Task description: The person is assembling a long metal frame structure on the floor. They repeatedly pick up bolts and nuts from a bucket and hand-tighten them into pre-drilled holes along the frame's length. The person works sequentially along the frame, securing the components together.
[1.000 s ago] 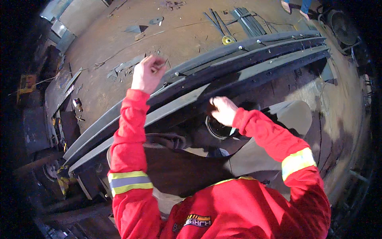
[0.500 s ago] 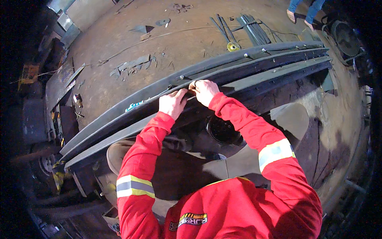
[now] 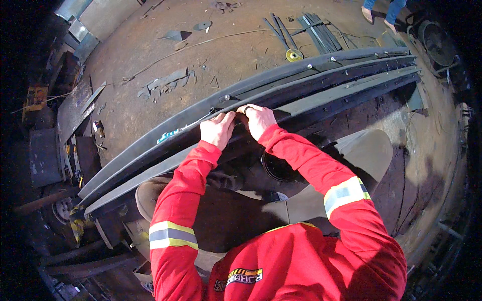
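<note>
- Left hand [image 3: 217, 130] and right hand [image 3: 258, 121] meet with bent fingers at the middle curved metal rail [image 3: 301, 86]; whether they pinch a small part between them is hidden.
- That rail lies right under the fingertips, its long axis running from near left to far right over the floor [image 3: 145, 120]; both hands are equally near.
- Just beyond the left hand, a stud [image 3: 227, 97] stands on the outer rail [image 3: 175, 120].
- One second ago the hands were apart, the right nearer the body; half a second ago they were placed much as now.
</note>
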Tool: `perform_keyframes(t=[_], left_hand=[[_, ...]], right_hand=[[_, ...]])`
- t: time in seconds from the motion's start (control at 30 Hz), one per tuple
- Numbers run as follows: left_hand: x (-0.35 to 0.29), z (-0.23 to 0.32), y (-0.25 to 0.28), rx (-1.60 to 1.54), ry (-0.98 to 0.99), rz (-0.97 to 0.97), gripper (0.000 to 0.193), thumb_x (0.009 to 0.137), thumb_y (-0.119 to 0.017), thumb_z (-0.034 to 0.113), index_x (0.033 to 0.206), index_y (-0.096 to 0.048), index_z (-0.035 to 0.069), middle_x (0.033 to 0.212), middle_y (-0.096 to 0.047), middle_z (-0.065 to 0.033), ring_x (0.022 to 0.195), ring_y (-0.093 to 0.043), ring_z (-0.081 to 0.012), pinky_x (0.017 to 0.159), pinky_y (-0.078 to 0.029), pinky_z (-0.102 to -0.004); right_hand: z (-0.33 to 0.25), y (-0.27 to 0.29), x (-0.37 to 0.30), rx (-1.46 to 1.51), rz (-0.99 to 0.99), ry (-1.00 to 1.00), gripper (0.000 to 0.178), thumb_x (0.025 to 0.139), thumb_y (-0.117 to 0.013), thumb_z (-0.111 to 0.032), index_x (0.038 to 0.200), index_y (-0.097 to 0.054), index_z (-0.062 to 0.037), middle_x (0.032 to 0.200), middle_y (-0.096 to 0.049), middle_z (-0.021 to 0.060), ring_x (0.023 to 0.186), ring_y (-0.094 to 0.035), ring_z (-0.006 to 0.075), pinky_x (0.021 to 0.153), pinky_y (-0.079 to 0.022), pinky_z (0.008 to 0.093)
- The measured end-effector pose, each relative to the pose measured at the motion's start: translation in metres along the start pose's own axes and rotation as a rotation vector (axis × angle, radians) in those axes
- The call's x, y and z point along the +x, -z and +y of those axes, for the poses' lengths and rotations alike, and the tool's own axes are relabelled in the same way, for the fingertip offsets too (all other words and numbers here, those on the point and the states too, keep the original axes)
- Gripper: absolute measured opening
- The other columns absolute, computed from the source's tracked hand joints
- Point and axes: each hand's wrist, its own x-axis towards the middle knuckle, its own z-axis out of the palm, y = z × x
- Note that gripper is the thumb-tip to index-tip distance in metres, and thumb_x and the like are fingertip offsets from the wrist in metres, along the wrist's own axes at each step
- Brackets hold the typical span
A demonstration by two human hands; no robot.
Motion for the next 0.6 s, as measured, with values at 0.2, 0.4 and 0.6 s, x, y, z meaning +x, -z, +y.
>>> perform_keyframes(t=[0.2,0.4,0.6], left_hand=[[0.000,-0.001,-0.003,-0.022,-0.028,0.041,0.030,0.071,-0.070,0.012,0.101,-0.065,0.009,0.086,-0.066,-0.0084,0.070,-0.065,-0.0275,0.061,-0.053,-0.0371],[0.000,-0.001,-0.002,-0.020,-0.032,0.044,0.028,0.071,-0.069,0.012,0.099,-0.065,0.010,0.084,-0.065,-0.0077,0.069,-0.065,-0.0276,0.060,-0.053,-0.0372],[0.002,-0.001,-0.002,0.006,-0.056,0.051,0.027,0.070,-0.069,0.012,0.097,-0.066,0.011,0.081,-0.064,-0.0067,0.068,-0.065,-0.0261,0.059,-0.053,-0.0369]], right_hand=[[0.005,-0.002,0.000,0.008,-0.002,0.015,0.021,0.081,-0.056,-0.010,0.099,-0.067,-0.0108,0.097,-0.068,0.0109,0.083,-0.065,0.0328,0.074,-0.053,0.0413],[0.009,-0.003,0.000,-0.002,-0.018,0.074,0.022,0.079,-0.059,-0.010,0.099,-0.067,-0.0100,0.099,-0.067,0.0107,0.085,-0.065,0.0325,0.075,-0.053,0.0421],[0.008,-0.004,-0.002,-0.023,0.015,0.113,0.021,0.079,-0.057,-0.009,0.098,-0.066,-0.0094,0.096,-0.067,0.0102,0.083,-0.065,0.0325,0.073,-0.053,0.0421]])
